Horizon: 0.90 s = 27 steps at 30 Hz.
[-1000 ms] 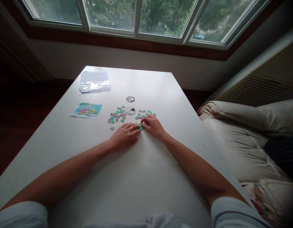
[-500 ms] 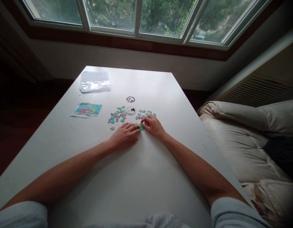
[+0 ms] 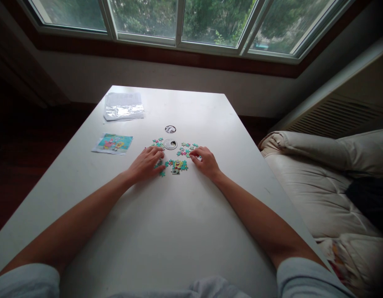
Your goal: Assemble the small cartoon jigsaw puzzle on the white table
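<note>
My left hand (image 3: 146,164) lies over the left group of puzzle pieces (image 3: 158,142), fingers spread, covering part of it. In front of me, between both hands, is a partly joined section of jigsaw puzzle (image 3: 178,166) with a yellow cartoon figure. My right hand (image 3: 206,162) is just to the right of this section, at the edge of the right group of puzzle pieces (image 3: 183,151). Its thumb and forefinger are bent close together; whatever may be between them is too small to make out.
Two round fittings, a cable hole (image 3: 170,129) and a grey cap (image 3: 170,144), are set in the white table (image 3: 166,231). A colourful picture sheet (image 3: 113,143) and a clear plastic packet with paper (image 3: 123,106) lie on the left. A padded beige seat (image 3: 315,186) stands right of the table.
My left hand has moved left, off the joined section and onto the left pieces, uncovering the cartoon figure. My right hand has shifted slightly right, away from the joined section.
</note>
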### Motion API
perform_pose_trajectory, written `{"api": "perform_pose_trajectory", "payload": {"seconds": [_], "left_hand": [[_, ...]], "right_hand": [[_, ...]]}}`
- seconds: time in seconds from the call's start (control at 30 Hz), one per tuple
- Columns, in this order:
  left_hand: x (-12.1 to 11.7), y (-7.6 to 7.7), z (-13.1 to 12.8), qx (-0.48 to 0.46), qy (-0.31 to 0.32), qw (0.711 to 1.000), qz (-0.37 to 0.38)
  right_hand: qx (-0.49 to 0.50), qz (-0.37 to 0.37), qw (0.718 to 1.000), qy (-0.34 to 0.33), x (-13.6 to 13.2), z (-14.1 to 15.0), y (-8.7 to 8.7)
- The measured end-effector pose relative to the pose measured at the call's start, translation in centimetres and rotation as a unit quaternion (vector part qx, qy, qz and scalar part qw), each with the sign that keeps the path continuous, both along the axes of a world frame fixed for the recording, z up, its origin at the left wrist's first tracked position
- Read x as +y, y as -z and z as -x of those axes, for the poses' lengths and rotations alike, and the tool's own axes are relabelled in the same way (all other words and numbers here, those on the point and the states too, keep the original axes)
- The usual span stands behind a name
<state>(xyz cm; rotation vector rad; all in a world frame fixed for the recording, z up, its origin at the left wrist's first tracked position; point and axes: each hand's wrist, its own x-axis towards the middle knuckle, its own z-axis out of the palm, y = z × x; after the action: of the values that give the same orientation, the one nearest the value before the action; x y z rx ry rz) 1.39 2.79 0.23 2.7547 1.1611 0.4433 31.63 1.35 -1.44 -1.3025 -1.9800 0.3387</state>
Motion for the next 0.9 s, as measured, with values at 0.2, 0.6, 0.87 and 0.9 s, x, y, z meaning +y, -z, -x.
{"api": "perform_pose_trajectory", "payload": {"seconds": [0.2, 0.6, 0.87, 0.9], "left_hand": [[0.5, 0.1, 0.4, -0.013, -0.032, 0.999, -0.001], [0.1, 0.4, -0.5, -0.039, 0.037, 0.998, 0.028], [-0.1, -0.2, -0.7, -0.075, 0.055, 0.995, 0.024], [0.0, -0.2, -0.7, -0.078, 0.053, 0.995, 0.025]], "right_hand": [[0.008, 0.007, 1.0, -0.001, -0.2, 0.1, 0.0], [0.016, 0.027, 1.0, -0.002, -0.1, 0.3, 0.1], [0.018, 0.03, 0.999, 0.002, -0.1, 0.3, -0.1], [0.019, 0.03, 0.999, 0.001, -0.1, 0.3, -0.1]]}}
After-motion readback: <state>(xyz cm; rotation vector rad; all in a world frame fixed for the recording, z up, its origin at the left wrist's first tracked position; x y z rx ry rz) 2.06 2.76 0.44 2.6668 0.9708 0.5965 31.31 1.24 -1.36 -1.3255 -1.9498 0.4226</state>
